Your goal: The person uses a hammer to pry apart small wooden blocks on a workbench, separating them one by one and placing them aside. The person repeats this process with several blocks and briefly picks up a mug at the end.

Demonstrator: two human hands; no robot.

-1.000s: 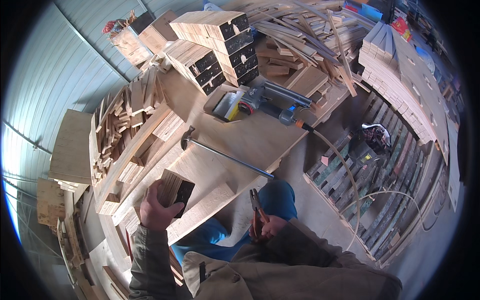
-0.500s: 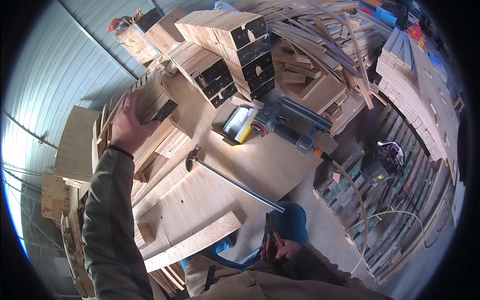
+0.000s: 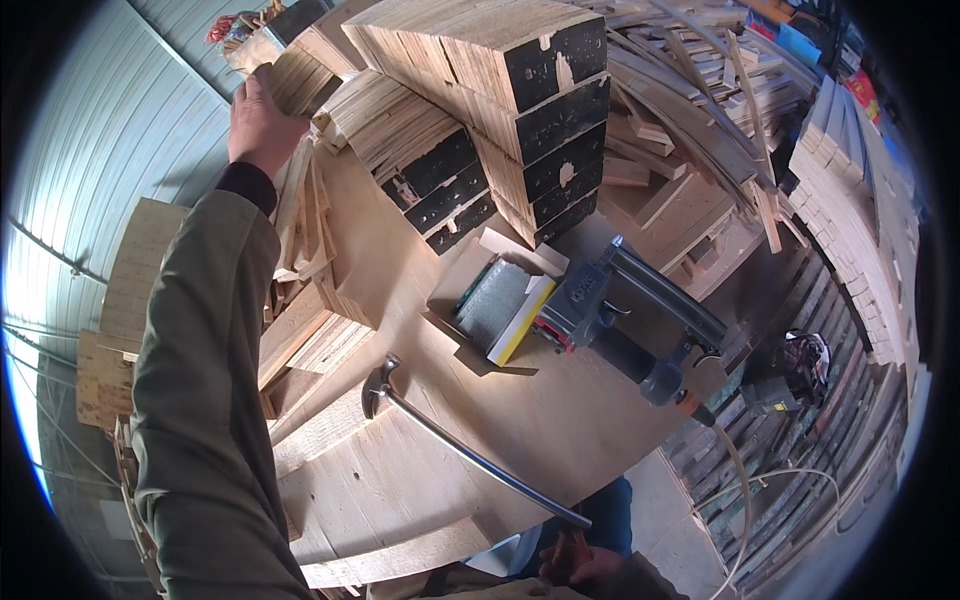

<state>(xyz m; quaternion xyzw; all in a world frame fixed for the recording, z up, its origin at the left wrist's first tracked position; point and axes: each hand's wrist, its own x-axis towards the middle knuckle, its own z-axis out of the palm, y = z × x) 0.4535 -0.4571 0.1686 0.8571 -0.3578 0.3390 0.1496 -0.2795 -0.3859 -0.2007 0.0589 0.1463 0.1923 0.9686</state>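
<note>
My left hand reaches out to the back left, its fingers wrapped round a short wooden block. That block is up beside the stacked timber blocks with black-painted ends. At the lower edge my right hand is closed on pliers with orange-brown handles; their jaws are hard to make out now. A claw hammer with a shiny metal shaft lies on the plywood top between my hands. Right of it rests a nail gun, its front against an opened cardboard box holding strips of nails.
An air hose runs from the nail gun toward the floor. Loose wood strips are heaped at the back right, beside a stack of pale battens. A slatted pallet lies at the right. A plank borders the plywood's near edge.
My left hand has moved farther back with the block, away from the wood pile at the left. The view has shifted, and the pliers in my right hand now show less.
</note>
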